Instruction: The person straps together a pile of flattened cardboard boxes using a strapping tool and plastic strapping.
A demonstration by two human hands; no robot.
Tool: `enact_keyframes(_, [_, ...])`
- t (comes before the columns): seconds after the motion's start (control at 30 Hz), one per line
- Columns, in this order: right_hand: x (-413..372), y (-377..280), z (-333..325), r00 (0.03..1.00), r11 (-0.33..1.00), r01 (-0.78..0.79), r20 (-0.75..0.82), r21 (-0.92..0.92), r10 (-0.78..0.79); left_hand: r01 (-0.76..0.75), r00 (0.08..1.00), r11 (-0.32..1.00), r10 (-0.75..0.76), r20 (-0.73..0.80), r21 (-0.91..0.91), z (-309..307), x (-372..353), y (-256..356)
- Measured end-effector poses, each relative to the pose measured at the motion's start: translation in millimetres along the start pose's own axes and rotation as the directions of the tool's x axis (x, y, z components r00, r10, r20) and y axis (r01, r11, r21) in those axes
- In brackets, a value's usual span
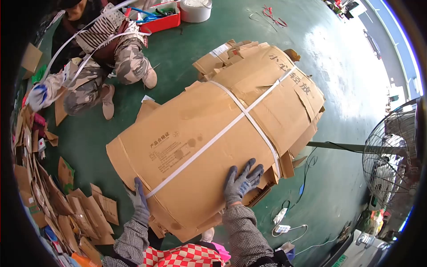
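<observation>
A big bundle of flattened cardboard (187, 133) lies in front of me, its top sheet printed with dark characters. White strapping (195, 156) crosses it lengthwise and crosswise. My left hand (138, 204), in a grey glove, grips the bundle's near left edge; part of its fingers is hidden. On the near right side my right hand (242, 181), gloved alike, rests on the top sheet with fingers spread and nothing held.
Loose cardboard pieces (84, 213) pile up at left. Another person (129, 62) in camouflage trousers sits at upper left with a white strap. A red toolbox (162, 20) and white bucket (195, 11) stand behind. At right are a fan (389, 153) and a power strip (282, 228) with cords.
</observation>
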State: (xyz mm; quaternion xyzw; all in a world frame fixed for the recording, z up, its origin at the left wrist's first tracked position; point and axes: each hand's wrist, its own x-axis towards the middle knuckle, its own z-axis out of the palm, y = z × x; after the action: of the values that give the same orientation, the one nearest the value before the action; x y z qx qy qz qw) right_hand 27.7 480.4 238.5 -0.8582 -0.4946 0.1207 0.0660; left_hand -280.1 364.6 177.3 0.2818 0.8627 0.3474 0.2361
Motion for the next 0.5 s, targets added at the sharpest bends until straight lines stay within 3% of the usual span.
enact_keyframes(0.07, [1.9, -1.4, 2.5, 1.000, 0.999, 0.017, 0.009, -0.037, -0.016, 0.244, 0.965, 0.840, -0.261, 0.033, -0.484, 9.2, -6.1, 10.8])
enact_keyframes(0.1, [2.6, -2.2, 4.5, 1.000, 0.998, 0.030, 0.009, -0.056, -0.029, 0.204, 0.972, 0.857, -0.235, -0.005, -0.474, 13.8, 1.6, -5.3])
enact_keyframes(0.13, [5.8, -7.6, 6.2, 1.000, 0.998, 0.022, 0.003, -0.057, -0.022, 0.203, 0.973, 0.856, -0.230, 0.003, -0.475, 10.4, 8.5, 25.0])
enact_keyframes(0.2, [6.9, -20.2, 7.6, 1.000, 0.999, 0.000, 0.027, -0.037, 0.001, 0.357, 0.929, 0.807, -0.358, 0.091, -0.471, -6.5, 13.6, 108.8])
enact_keyframes(0.3, [20.6, -48.2, 23.1, 0.999, 0.998, -0.032, 0.035, -0.055, 0.034, 0.275, 0.961, 0.879, -0.259, 0.094, -0.389, 8.5, 62.1, 60.7])
enact_keyframes(0.5, [54.5, -97.3, 40.1, 0.980, 0.973, -0.189, 0.039, -0.137, 0.195, 0.383, 0.911, 0.870, -0.300, 0.282, -0.312, 38.0, 141.4, 81.0])
